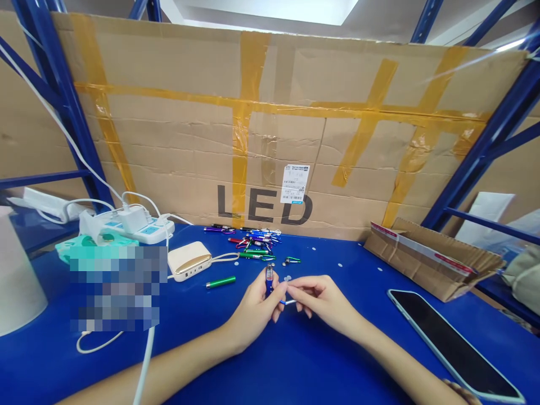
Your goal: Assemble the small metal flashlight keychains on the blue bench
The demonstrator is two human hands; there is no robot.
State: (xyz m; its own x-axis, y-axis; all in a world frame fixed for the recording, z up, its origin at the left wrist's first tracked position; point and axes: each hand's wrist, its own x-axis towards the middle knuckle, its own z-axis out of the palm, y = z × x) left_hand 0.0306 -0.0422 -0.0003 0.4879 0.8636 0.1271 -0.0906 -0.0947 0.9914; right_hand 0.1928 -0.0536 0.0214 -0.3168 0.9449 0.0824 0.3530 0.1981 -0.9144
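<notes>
My left hand (253, 312) grips a small blue keychain penlight (269, 280) upright between thumb and fingers. My right hand (323, 301) pinches a thin silver-and-blue rod (289, 302) close to the penlight's lower part, and the fingertips of both hands nearly touch. Fingers hide part of the penlight. Farther back lies a heap of several multicoloured keychain penlights (255, 242), and a green penlight (221, 282) rests alone to the left of my hands. A small metal carabiner (292, 260) lies near the heap.
The blue tabletop (337, 360) has small white discs scattered on it. A tablet (453, 343) lies at right, beside a cardboard box (434, 261). A power bank (189, 260) and a power strip (135, 228) stand at left. An LED-printed cardboard sheet (265, 208) stands behind.
</notes>
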